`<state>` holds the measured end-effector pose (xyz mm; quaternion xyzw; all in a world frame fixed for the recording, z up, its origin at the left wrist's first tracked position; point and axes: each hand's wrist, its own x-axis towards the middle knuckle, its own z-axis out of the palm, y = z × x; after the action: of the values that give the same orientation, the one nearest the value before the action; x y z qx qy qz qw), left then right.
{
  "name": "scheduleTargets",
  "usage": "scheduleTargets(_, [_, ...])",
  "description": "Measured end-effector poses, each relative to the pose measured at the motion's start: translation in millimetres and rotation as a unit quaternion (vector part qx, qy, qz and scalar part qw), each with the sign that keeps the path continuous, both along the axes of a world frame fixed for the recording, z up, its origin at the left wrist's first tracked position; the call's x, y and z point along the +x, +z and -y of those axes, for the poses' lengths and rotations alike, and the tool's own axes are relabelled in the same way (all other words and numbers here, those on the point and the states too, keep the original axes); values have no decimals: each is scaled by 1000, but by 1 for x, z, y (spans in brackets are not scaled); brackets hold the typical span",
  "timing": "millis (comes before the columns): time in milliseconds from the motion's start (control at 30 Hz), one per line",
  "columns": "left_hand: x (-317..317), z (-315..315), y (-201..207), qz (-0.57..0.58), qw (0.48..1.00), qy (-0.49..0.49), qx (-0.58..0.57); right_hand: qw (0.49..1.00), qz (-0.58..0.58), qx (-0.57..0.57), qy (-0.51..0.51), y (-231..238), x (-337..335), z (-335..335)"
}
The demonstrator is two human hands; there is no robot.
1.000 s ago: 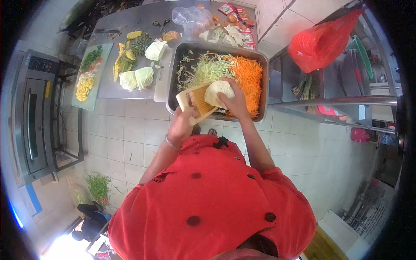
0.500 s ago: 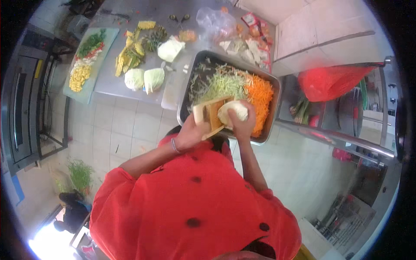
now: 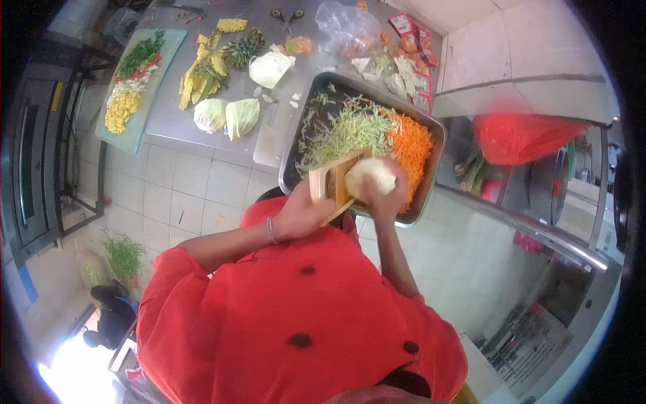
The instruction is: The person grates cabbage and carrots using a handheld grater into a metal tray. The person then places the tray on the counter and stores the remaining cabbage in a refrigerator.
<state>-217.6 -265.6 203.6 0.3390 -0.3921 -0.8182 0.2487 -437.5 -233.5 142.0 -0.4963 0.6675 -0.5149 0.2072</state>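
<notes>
Over the near edge of a deep metal tray, the left hand gripped a pale-framed hand slicer by its near side, holding it tilted, while the right hand was closed around a cut piece of cabbage set against the slicer's face (its blade could not be made out). Shredded cabbage filled the middle of the tray, and grated carrot lay heaped beside it, along the right wall. On the metal table, left of the tray, sat three more cabbage chunks, two of them side by side, nearer the person. Beyond those lay yellow pineapple peelings and a leafy pineapple crown. Farther left, a pale green cutting board carried chopped green herbs and yellow chunks in separate bands; a clear plastic bag lay behind the tray
</notes>
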Motion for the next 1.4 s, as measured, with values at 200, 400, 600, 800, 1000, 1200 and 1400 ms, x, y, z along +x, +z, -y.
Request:
scheduleTargets(200, [-8, 11, 2, 16, 995, 5, -102, 1000, 1, -12, -5, 6, 5, -5])
scheduleTargets(400, [-21, -2, -14, -41, 984, 62, -162, 997, -44, 45, -46, 1, -22, 10])
scheduleTargets(600, [-10, 8, 16, -39, 999, -18, -12, 991, -36, 99, -87, -3, -37, 26])
scheduleTargets(800, [-18, -7, 12, -34, 994, 54, -91, 992, 33, 85, -87, 7, -27, 30])
scheduleTargets(1000, [-16, 2, 7, -16, 999, -12, -33, 998, -60, 10, -13, 21, -10, 11])
scheduleTargets(1200, [-29, 20, 2, -8, 998, -34, -43, 997, -72, -29, 3, 30, -4, 17])
scheduleTargets(1400, [-38, 7, 3, -48, 989, 51, -128, 996, -51, 57, -50, 11, -33, 34])
